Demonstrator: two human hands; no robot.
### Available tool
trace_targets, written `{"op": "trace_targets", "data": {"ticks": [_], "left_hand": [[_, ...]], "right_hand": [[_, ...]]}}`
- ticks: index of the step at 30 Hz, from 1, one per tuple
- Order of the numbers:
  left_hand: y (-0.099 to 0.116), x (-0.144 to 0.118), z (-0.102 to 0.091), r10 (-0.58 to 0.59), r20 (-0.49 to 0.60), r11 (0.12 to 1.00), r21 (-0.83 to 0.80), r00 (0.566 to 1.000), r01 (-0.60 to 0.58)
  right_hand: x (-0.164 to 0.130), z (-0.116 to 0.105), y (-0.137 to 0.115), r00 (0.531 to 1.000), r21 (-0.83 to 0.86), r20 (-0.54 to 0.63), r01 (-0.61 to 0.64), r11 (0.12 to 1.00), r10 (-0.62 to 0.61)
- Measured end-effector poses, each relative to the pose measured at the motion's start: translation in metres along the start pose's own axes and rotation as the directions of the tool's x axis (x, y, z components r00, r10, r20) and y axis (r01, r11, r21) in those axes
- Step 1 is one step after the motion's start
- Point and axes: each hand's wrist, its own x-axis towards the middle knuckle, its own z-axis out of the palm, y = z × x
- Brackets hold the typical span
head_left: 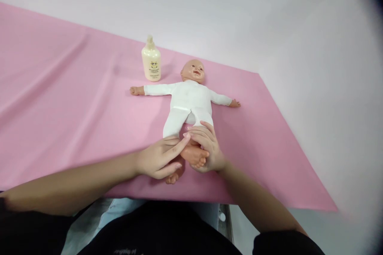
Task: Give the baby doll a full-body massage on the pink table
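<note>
A pink sheet (74, 107) covers a table against a pale wall. On it a baby doll (188, 99) in white clothes lies on its back, arms spread, head toward the wall. A cream bottle (151, 60) stands upright just beside the doll's head. The left hand (158, 159) cups one bare foot (193, 155) from the side, forefinger stretched along the leg. The right hand (206, 147) wraps its fingers around the same foot and ankle, gripping it.

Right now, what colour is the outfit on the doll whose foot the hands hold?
White, plain, on the doll; it shows best in the head view.
</note>
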Motion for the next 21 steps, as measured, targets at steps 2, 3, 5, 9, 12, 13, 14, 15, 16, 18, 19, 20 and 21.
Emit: {"op": "trace_targets", "data": {"ticks": [2,3,5,9,12,13,14,15,16,18,19,20,21], "left_hand": [[0.0,0.0013,-0.001,0.002,-0.014,1.0,0.018,1.0,-0.002],[0.0002,0.002,-0.0016,0.004,-0.026,1.0,0.026,1.0,-0.003],[0.001,0.0033,-0.0023,0.013,-0.052,0.999,0.034,0.999,-0.011],[0.0017,0.0045,-0.0019,-0.004,-0.084,1.0,0.001,0.996,0.005],[0.0015,0.0043,-0.0005,-0.038,-0.09,0.999,-0.018,0.995,0.037],[0.0015,0.0042,-0.0002,-0.043,-0.09,0.999,-0.022,0.995,0.041],[0.0015,0.0041,0.0,-0.045,-0.088,0.999,-0.025,0.995,0.043],[0.0016,0.004,0.0001,-0.046,-0.087,0.999,-0.028,0.995,0.044],[0.0018,0.004,0.0002,-0.049,-0.087,0.998,-0.031,0.995,0.047],[0.0021,0.0039,0.0001,-0.057,-0.089,0.998,-0.03,0.994,0.054],[0.0022,0.0038,0.0,-0.06,-0.09,0.998,-0.027,0.994,0.058],[0.0023,0.0038,-0.0001,-0.062,-0.091,0.998,-0.024,0.994,0.061],[0.0024,0.0037,-0.0002,-0.064,-0.089,0.998,-0.023,0.994,0.063]], "right_hand": [[-0.002,0.0024,0.0008,1.0,-0.022,-0.011,-0.023,0.999,0.023],[-0.0029,0.0032,0.001,0.999,-0.026,-0.016,-0.03,0.999,0.029],[-0.0037,0.0037,0.0011,0.999,-0.028,-0.029,-0.02,0.999,0.02],[-0.0024,0.0027,0.0012,1.0,-0.024,0.004,0.0,1.0,0.001],[-0.0006,0.0013,0.0011,0.998,0.012,0.047,-0.03,0.999,0.029],[0.0001,0.0007,0.0008,0.998,0.021,0.047,-0.039,0.999,0.038],[0.0011,0.0001,0.0003,0.998,0.029,0.042,-0.047,0.999,0.045],[0.0021,-0.0006,-0.0003,0.998,0.034,0.036,-0.05,0.998,0.049],[0.0031,-0.0013,-0.001,0.998,0.037,0.03,-0.054,0.998,0.053],[0.0049,-0.0028,-0.0025,0.998,0.04,0.013,-0.063,0.997,0.062],[0.0056,-0.0035,-0.0032,0.998,0.044,0.011,-0.069,0.997,0.069],[0.006,-0.0042,-0.0037,0.997,0.049,0.014,-0.08,0.996,0.079],[0.0061,-0.0047,-0.0039,0.996,0.053,0.009,-0.092,0.994,0.091]]}}
